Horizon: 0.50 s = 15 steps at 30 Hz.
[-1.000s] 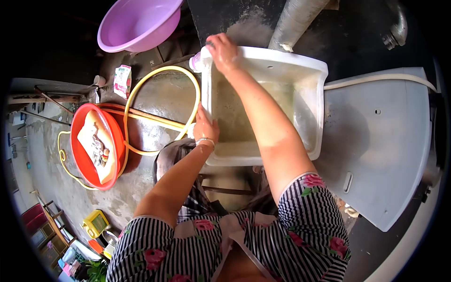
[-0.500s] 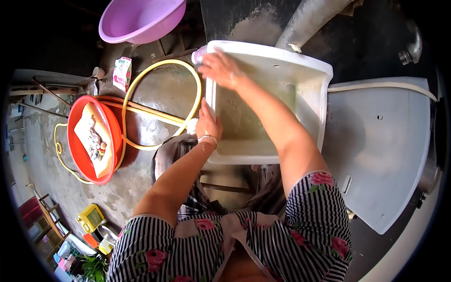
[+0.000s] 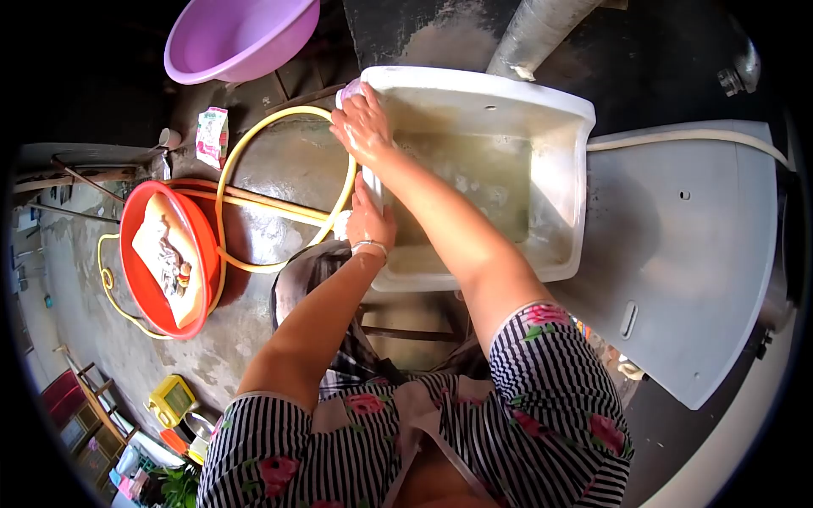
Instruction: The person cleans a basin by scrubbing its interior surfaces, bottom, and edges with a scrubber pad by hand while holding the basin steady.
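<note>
A white rectangular basin (image 3: 483, 83) stands before me with cloudy, shallow water (image 3: 483, 182) in it. My right hand (image 3: 362, 131) lies over its left rim near the far corner, fingers spread. A pinkish object (image 3: 348, 91), partly hidden, sits beside the fingers at that corner. Lower on the same side, my left hand (image 3: 370, 222) rests against the rim with its fingers stretched out. Both hands look wet. Just left of my left hand a small white thing (image 3: 341, 224) shows, too covered to identify.
A yellow hose (image 3: 227, 182) loops over the wet floor to the left. Beyond it stands a red basin (image 3: 135, 279) holding a board and cloth-like items. A purple basin (image 3: 241, 51) is at the upper left, a grey panel (image 3: 677, 254) at the right.
My right hand has moved left and slightly down along the rim, and its forearm crosses lower over the basin. My left hand stays at the side. The view has shifted slightly.
</note>
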Motion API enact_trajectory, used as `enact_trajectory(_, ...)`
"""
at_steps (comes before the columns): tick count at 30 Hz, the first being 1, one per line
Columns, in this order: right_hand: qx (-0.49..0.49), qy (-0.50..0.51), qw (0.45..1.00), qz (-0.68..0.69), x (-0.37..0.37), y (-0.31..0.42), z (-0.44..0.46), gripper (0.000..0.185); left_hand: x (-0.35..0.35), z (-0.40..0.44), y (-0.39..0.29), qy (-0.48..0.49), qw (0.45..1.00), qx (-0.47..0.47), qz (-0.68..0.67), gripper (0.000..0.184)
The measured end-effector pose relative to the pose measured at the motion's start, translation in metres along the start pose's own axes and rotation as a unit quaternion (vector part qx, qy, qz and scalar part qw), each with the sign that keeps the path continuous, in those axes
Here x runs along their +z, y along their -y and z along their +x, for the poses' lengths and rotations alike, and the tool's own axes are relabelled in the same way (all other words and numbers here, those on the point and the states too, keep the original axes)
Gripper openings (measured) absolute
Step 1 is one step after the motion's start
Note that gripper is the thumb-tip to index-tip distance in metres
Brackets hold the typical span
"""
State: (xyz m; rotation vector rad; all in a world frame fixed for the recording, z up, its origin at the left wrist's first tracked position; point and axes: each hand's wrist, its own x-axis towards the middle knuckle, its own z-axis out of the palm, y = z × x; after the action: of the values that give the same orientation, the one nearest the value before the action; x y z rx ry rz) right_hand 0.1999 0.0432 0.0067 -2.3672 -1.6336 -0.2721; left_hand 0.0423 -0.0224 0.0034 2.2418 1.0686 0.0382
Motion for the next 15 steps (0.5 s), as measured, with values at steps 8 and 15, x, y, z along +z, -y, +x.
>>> enact_trajectory(8, 0.310, -0.294, 0.804, 0.415, 0.004, -0.018, -0.096, 0.026, 0.011, -0.002, 0.010, -0.046, 0.997, 0.055, 0.014, 0.085)
enact_trajectory(15, 0.452, -0.241, 0.711, 0.482, 0.023, 0.009, -0.043, 0.040, 0.005, -0.001, 0.004, -0.026, 0.999, 0.023, 0.023, 0.084)
